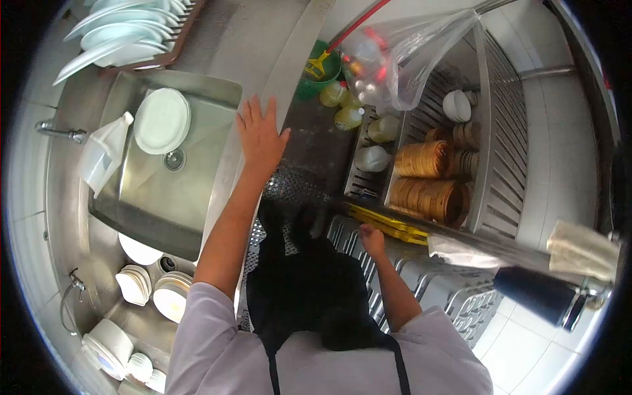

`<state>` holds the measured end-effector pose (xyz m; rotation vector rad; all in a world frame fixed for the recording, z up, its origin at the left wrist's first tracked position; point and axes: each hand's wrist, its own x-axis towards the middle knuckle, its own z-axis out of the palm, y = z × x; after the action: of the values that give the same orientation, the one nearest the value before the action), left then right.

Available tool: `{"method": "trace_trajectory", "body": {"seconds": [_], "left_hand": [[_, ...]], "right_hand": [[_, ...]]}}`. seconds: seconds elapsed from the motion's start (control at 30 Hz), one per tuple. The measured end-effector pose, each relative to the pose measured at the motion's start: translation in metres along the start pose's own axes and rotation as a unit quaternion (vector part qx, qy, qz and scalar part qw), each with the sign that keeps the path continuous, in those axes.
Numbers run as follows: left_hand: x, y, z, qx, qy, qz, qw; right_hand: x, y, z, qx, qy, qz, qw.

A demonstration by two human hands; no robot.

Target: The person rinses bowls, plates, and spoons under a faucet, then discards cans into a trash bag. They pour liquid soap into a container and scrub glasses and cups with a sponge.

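My left hand lies with fingers spread on the metal rim of the sink, holding nothing. Left of it, a stack of white plates sits in the sink basin beside the drain. A clear plastic jug rests tilted at the basin's far edge, below a tap. My right hand hangs with curled fingers near a grey plastic crate and yellow bars. Nothing shows in it.
A second basin holds several bowls and plates. White plates stand in a brown rack. On the right, a slatted metal shelf carries bamboo steamers and bowls. Bottles, a green bucket and a plastic bag are ahead.
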<state>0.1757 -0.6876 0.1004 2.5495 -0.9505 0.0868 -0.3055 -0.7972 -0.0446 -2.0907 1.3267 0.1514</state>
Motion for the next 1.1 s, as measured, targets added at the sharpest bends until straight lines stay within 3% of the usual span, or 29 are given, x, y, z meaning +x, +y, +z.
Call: {"method": "trace_trajectory", "body": {"seconds": [0.13,0.17,0.23,0.37,0.43,0.47,0.53,0.7,0.9,1.1], "left_hand": [[0.041,0.017,0.011,0.02,-0.009,-0.031,0.999],[0.045,0.02,0.013,0.018,-0.007,-0.03,0.999],[0.046,0.021,0.011,0.017,-0.005,-0.023,1.0],[0.061,0.037,0.013,0.037,-0.04,-0.044,0.998],[0.069,0.044,0.014,0.039,-0.066,-0.055,0.996],[0.071,0.043,0.019,0.055,-0.072,-0.061,0.994],[0.07,0.042,0.025,0.075,-0.101,-0.079,0.989],[0.066,0.039,0.038,0.064,-0.1,-0.086,0.989],[0.059,0.026,0.042,0.07,-0.117,-0.102,0.985],[0.063,0.031,0.045,0.074,-0.106,-0.096,0.987]], "right_hand": [[0.08,0.014,0.028,0.063,-0.043,0.031,0.997],[0.102,0.014,0.032,0.147,-0.055,0.089,0.984],[0.156,-0.003,0.033,0.311,-0.074,0.207,0.925],[0.319,0.026,0.053,0.516,-0.027,0.267,0.814],[0.415,0.07,0.068,0.514,-0.027,0.225,0.827],[0.461,0.092,0.071,0.469,-0.032,0.185,0.863],[0.519,0.082,0.05,0.406,0.026,0.197,0.892],[0.619,0.059,0.015,0.377,0.15,0.257,0.877],[0.665,0.071,0.027,0.376,0.209,0.272,0.861],[0.645,0.058,0.029,0.35,0.259,0.265,0.86]]}}
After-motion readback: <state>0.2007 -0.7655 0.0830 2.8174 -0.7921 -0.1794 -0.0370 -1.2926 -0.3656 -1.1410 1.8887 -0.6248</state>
